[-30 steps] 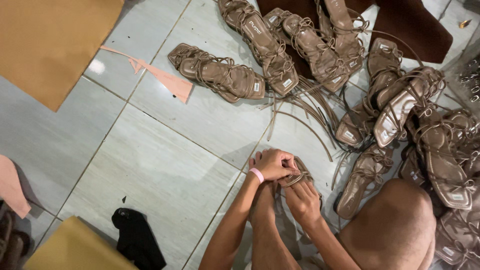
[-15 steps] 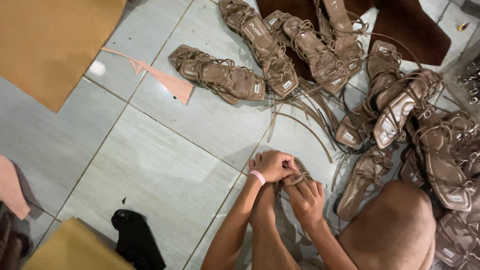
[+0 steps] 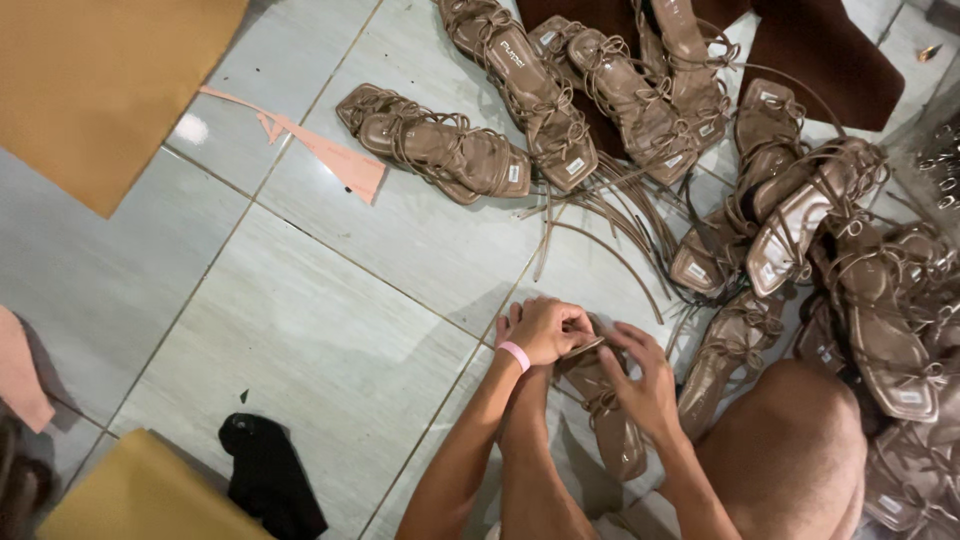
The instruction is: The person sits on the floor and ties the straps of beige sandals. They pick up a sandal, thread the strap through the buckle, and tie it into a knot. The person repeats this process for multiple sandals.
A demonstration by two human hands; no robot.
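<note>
Tan sandal w/ both hands, toe hidden

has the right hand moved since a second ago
Yes. The right hand has slid slightly down along the sandal, toward the lower edge of the view, judged against the floor tile seam. The left hand stays put.

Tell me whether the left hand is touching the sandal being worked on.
Touching. The head view shows the left hand closed over the toe end of the tan strappy sandal, with the right hand on it too.
</note>
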